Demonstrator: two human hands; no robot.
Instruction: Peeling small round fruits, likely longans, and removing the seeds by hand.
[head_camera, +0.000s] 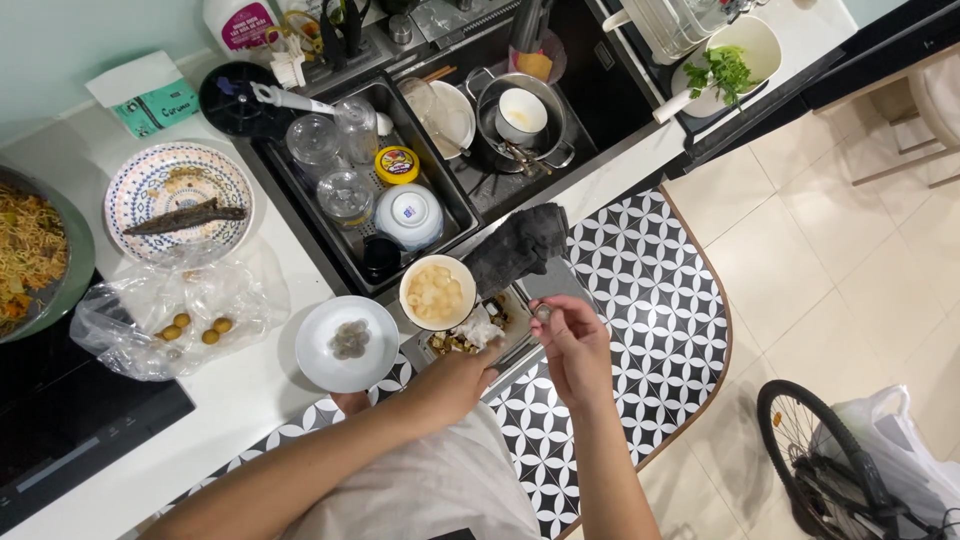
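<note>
The right hand (575, 345) pinches a small round fruit (543, 313) between its fingertips, up in the air past the front edge of the white counter (250, 385). The left hand (478, 358) reaches into a small tray (512, 345) of peels at that front edge, but I cannot tell if it grips anything. A white bowl (437, 291) of peeled fruit and a white plate (346, 343) sit just beside the tray, near the sink's edge.

Your left forearm runs from lower left up toward centre, bare, wrist bent. Your left hand (470, 372) sits low, fingers curled, mostly hidden from view; whether anything is in its grip, cannot tell. Your right forearm rises from bottom edge, near vertical. Your right hand (570, 345) raised above left, thumb and fingertips (545, 312) pinched together, remaining fingers loosely bent.
</note>
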